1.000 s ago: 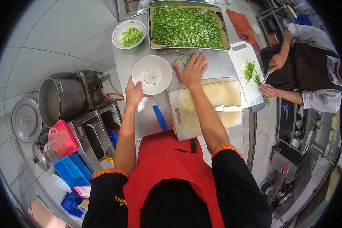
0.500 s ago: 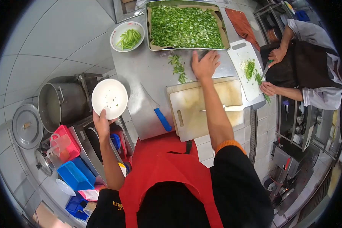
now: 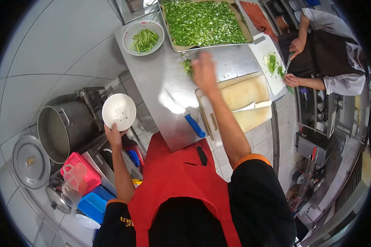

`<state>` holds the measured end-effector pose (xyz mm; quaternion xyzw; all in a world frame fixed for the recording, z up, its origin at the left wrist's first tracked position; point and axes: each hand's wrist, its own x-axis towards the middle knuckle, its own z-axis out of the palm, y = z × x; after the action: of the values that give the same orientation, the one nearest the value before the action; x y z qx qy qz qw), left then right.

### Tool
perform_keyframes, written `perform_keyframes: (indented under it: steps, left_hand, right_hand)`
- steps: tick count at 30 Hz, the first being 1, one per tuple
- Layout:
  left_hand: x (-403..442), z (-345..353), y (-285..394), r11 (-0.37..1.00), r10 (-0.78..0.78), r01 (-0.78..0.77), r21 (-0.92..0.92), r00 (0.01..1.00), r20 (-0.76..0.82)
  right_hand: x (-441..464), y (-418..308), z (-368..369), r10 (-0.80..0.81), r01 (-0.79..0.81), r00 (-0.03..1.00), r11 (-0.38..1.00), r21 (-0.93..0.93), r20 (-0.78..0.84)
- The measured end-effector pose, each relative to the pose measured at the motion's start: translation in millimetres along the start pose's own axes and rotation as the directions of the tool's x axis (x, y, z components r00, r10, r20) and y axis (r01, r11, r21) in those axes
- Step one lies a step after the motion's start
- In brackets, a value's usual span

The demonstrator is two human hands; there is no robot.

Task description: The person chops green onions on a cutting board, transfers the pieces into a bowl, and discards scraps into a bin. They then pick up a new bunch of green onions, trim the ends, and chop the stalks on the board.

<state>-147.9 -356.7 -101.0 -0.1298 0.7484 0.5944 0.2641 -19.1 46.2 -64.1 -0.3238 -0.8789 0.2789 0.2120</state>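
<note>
My left hand [image 3: 114, 136] grips the rim of a white bowl [image 3: 121, 108], its thumb inside; a few dark bits lie in the bowl. It is held out past the left edge of the steel table [image 3: 146, 88]. My right hand [image 3: 205, 74] is over the table, at a small pile of green leafy scraps [image 3: 187, 67], its fingers smeared by motion. Below my right forearm are stacked cutting boards [image 3: 239, 88] with a white-handled knife [image 3: 257, 105] on top. A blue-handled knife [image 3: 195, 126] lies left of the boards.
A tray of chopped greens [image 3: 204, 22] and a bowl of green strips [image 3: 144, 40] stand at the back. On the right, a co-worker's hands [image 3: 296, 47] cut greens on a white board [image 3: 270, 74]. A large pot [image 3: 64, 127] and plastic tubs [image 3: 92, 204] are at left.
My right hand has moved left from beside the tray to the leafy scraps, which are now bunched closer together. The bowl stays in my left hand. The view has shifted slightly.
</note>
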Motion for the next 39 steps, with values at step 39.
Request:
perform_keyframes:
  steps: [39]
  left_hand:
    - [11,-7,-38,0.999,-0.017,0.012,0.052,0.996,0.09]
  right_hand:
    - [-37,-62,-38,0.415,-0.146,0.872,0.727,-0.671,0.26]
